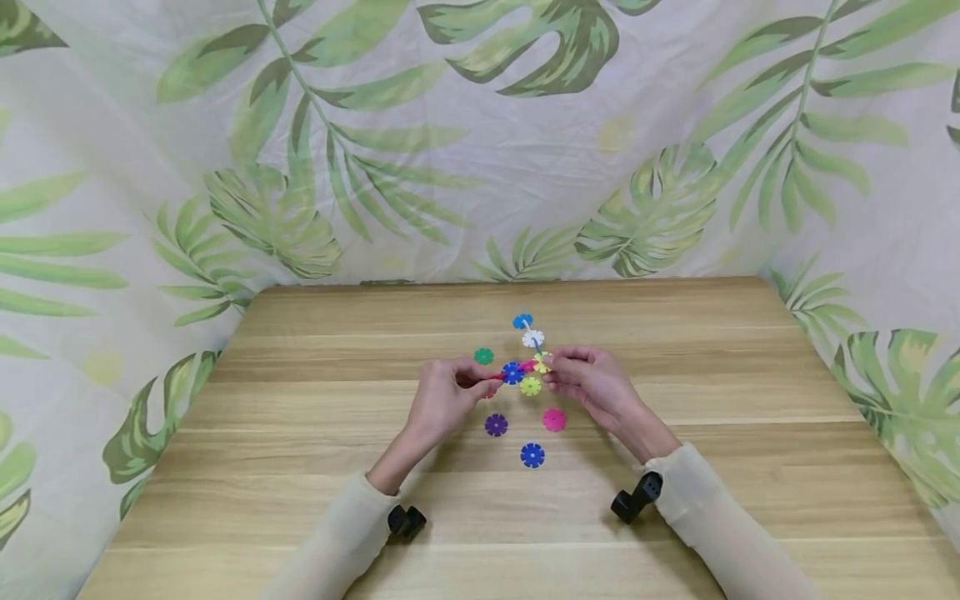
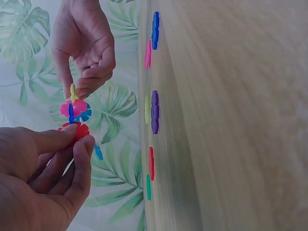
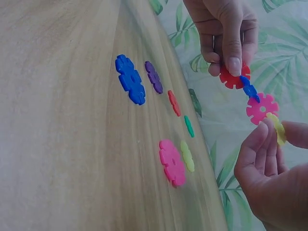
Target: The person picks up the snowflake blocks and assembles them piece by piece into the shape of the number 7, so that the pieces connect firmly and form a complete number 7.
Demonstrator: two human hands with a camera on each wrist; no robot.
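Your left hand pinches the red disc of the chain; your right hand pinches its yellow disc, above the surface.

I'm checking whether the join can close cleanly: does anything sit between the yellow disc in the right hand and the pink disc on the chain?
Nothing visible does. The yellow disc in the right hand already sits at the pink disc, above the table.

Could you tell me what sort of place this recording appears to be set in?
Probably a staged tabletop set rather than a lived-in room: a bare wooden table ringed by a leaf-print cloth, with small plastic snowflake discs laid out, and both hands wearing wrist cameras.
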